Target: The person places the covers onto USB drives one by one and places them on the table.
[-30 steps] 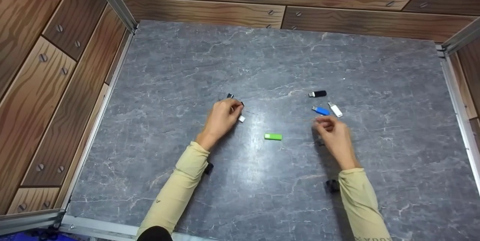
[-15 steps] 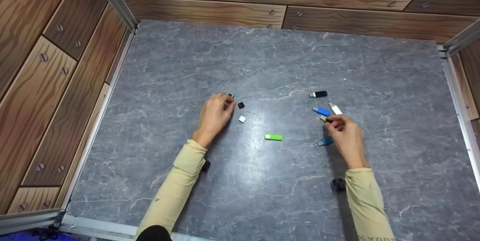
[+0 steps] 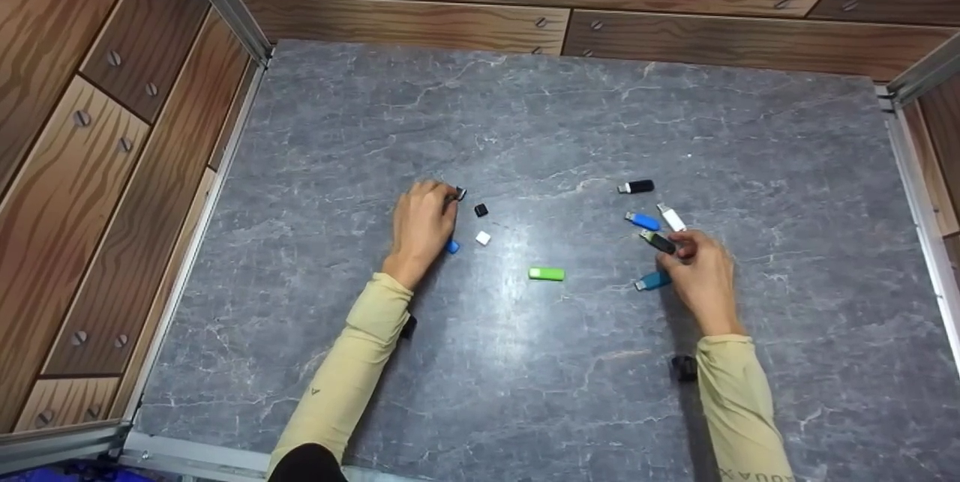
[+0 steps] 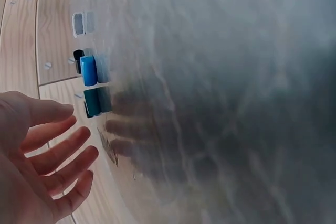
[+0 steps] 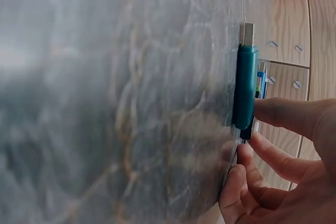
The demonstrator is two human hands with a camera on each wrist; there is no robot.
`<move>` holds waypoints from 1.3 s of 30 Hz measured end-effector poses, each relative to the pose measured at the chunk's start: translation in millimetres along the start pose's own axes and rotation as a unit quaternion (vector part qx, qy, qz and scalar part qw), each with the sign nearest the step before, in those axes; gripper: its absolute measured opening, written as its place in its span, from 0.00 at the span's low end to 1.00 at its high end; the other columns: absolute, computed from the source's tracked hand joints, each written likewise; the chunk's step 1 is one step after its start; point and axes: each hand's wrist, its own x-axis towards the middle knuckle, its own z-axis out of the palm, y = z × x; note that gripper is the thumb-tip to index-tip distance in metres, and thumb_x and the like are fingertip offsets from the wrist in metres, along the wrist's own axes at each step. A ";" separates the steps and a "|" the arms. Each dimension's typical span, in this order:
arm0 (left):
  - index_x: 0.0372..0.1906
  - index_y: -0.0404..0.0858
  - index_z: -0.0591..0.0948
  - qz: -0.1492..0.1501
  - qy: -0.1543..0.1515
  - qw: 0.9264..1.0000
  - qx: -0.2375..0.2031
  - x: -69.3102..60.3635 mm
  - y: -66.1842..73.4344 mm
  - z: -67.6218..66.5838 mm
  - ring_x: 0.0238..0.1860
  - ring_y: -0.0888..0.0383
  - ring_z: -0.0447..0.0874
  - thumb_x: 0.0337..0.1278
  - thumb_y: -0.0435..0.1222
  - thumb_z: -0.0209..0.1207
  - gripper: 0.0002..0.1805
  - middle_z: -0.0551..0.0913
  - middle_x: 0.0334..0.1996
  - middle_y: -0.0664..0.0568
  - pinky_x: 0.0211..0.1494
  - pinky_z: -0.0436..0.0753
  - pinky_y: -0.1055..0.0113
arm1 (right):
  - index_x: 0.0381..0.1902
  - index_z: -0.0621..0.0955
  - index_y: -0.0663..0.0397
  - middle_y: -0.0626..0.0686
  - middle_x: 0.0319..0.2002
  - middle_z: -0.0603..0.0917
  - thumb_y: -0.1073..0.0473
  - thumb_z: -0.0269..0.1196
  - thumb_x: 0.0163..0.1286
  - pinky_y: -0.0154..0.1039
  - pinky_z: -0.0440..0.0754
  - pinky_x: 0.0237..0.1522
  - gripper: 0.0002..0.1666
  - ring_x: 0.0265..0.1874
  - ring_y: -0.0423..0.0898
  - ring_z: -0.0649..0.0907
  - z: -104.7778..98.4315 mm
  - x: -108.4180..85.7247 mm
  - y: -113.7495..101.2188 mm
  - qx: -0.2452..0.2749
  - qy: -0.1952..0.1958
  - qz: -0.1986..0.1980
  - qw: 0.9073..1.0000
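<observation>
My left hand (image 3: pixel 422 226) hovers by a dark cap (image 3: pixel 460 193), fingers loosely bent and nothing held; the left wrist view shows this hand (image 4: pixel 47 161) near a blue cap (image 4: pixel 89 71) and a teal cap (image 4: pixel 92 101). Beside it are a black cap (image 3: pixel 481 210), a white cap (image 3: pixel 483 238) and a blue cap (image 3: pixel 452 246). My right hand (image 3: pixel 703 276) has thumb and index finger apart around the rear end of a black-green USB stick (image 3: pixel 658 242), which lies on the surface. A teal stick (image 3: pixel 652 281) is just below, seen close up (image 5: pixel 245 85).
A blue stick (image 3: pixel 643 221), a white stick (image 3: pixel 672 217) and a black stick (image 3: pixel 636 187) lie above the right hand. A bright green stick (image 3: pixel 547 273) rests between the hands on the grey marbled surface (image 3: pixel 555 130). Wood-patterned panels (image 3: pixel 465 25) border it.
My right hand has moved right and lowered the black-green stick beside the blue one, and its fingers have parted. My left hand has moved left from the black cap, uncovering the black and blue caps.
</observation>
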 end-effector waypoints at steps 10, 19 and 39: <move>0.43 0.33 0.88 -0.019 -0.013 1.000 0.002 5.4 2.6 2.0 0.44 0.40 0.87 0.66 0.34 0.67 0.08 0.90 0.41 0.41 0.49 0.86 0.46 | 0.60 0.83 0.63 0.64 0.45 0.84 0.59 0.70 0.71 0.40 0.76 0.44 0.23 0.45 0.58 0.85 -3.3 1.6 -0.7 -0.001 -0.027 0.015 1.000; 0.41 0.32 0.87 -0.056 -0.035 0.998 0.025 8.7 6.6 3.9 0.50 0.39 0.84 0.65 0.38 0.70 0.12 0.86 0.44 0.40 0.52 0.85 0.45 | 0.60 0.83 0.65 0.66 0.45 0.84 0.59 0.70 0.71 0.43 0.76 0.45 0.23 0.45 0.60 0.84 -1.9 0.8 0.1 0.000 -0.024 0.005 1.000; 0.47 0.34 0.86 -0.054 -0.059 0.994 0.071 15.3 9.6 7.1 0.54 0.43 0.83 0.68 0.39 0.68 0.12 0.86 0.47 0.42 0.56 0.84 0.48 | 0.55 0.84 0.64 0.65 0.44 0.85 0.59 0.69 0.72 0.42 0.76 0.45 0.19 0.43 0.59 0.84 -1.4 -0.7 1.4 0.002 -0.009 0.001 1.000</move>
